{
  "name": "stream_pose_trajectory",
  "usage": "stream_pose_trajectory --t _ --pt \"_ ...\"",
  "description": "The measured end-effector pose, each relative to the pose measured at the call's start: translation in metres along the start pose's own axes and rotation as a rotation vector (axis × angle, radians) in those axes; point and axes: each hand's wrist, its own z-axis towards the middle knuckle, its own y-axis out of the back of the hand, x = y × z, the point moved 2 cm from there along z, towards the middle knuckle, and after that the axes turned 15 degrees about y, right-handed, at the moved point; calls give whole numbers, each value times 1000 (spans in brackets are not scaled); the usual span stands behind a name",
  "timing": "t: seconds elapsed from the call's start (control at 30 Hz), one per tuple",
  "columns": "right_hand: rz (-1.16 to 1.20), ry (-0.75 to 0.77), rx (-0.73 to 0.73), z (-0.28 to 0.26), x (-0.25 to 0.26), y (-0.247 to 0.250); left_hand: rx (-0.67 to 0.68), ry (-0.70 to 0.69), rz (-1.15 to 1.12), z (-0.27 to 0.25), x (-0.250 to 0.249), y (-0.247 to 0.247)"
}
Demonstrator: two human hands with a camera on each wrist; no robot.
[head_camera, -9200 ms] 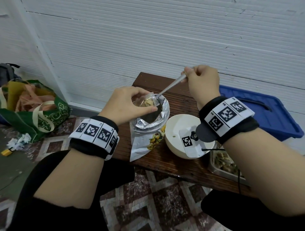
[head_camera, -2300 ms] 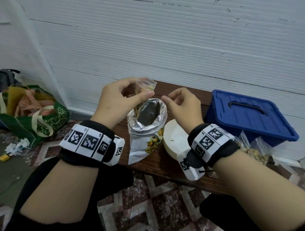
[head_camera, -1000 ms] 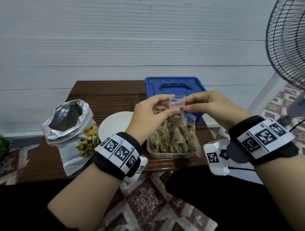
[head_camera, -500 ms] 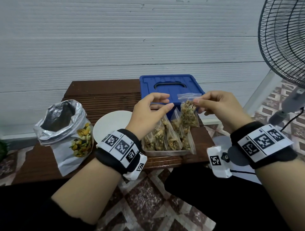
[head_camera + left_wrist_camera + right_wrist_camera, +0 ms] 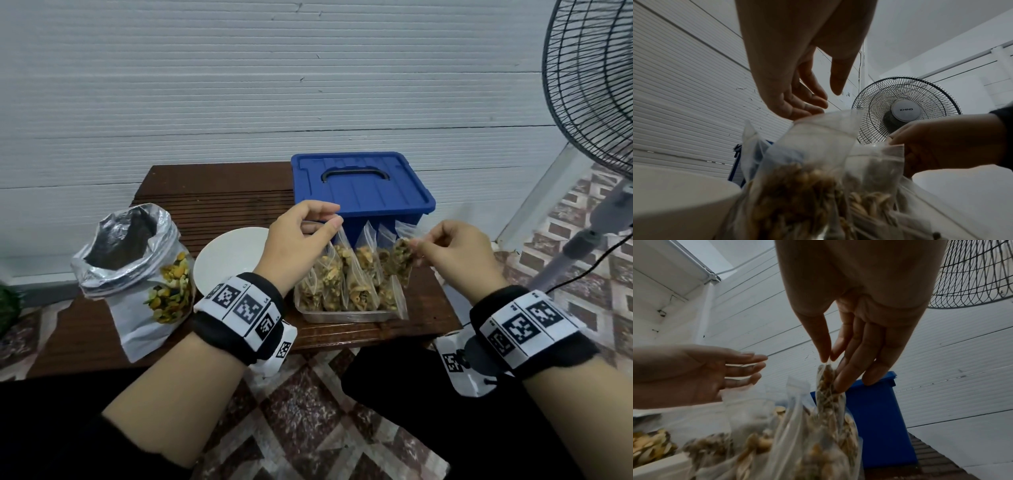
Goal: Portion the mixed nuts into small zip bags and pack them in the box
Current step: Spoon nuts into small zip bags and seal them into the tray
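A filled zip bag hangs from the right hand above the tray.

The bag is small, clear and crinkled plastic, full of brown and green nuts — the thumb and forefinger pinch its top edge. The left hand is relaxed, with loosely spread fingers, just over the other filled bags standing in the shallow metal tray. Behind them is the blue plastic box, its ribbed lid closed — on a dark wooden bench.

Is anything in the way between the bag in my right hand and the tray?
Nothing visible. The right hand pinches the bag just above the right end of the tray, beside the bags already standing there.
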Motion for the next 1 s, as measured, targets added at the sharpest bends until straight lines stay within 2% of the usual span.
stream_pose_trajectory --t 0.33,0.63,0.8,1.0 --pt "-58 -28 59 -9 -18 -22 1 3 12 2 4 3" --pt "-15 -40 123 -7 -5 -14 -26 0 -14 2 6 7" --pt "28 -44 36 -3 0 -6 -49 -17 13 3 5 15" --pt "87 124 -107 14 42 -10 -133 -74 77 1 -10 50"
